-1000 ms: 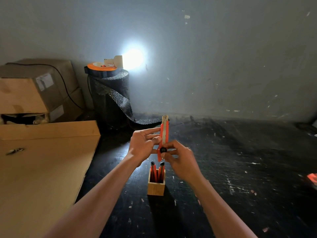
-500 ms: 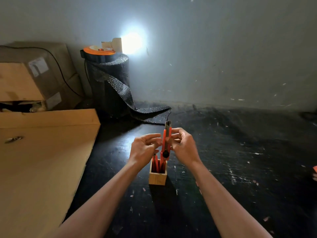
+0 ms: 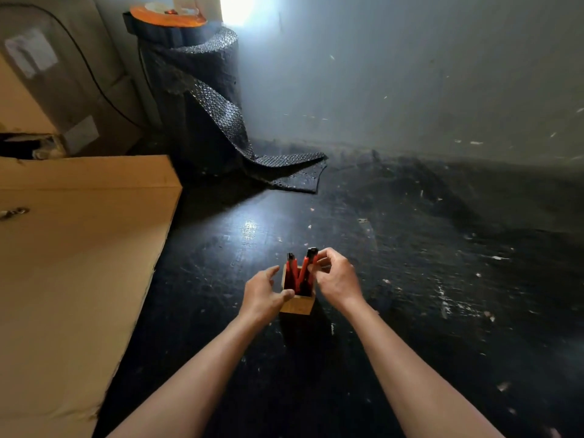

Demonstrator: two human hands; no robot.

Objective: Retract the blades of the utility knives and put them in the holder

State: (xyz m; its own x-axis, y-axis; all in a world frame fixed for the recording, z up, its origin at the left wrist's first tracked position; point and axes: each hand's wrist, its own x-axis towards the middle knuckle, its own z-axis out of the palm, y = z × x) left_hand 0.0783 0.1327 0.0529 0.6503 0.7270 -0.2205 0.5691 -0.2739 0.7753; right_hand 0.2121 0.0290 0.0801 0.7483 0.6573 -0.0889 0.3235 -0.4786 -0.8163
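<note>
Reaching in from the near edge on two bare forearms, both hands meeting at one small wooden holder [image 3: 298, 304] standing on the dark scuffed floor [image 3: 410, 279]. Cupping the holder's left side with the left hand [image 3: 264, 295], fingers loosely spread and gripping nothing, thumb touching the near left corner. Pinching with the right hand [image 3: 336, 278], fingertips [image 3: 316, 263] closing on the black top of the rightmost utility knife [image 3: 311, 263], its red body already standing inside the holder, just right of centre. Counting three red knives in the holder, possibly more, too dim to say; the leftmost knife [image 3: 292, 268] standing free, untouched. Lying left of the holder, one big flat cardboard sheet [image 3: 79, 263]. Standing well beyond the holder, one roll of black bubble wrap [image 3: 196, 99], with an orange-topped reel [image 3: 167, 18] resting on it.
</note>
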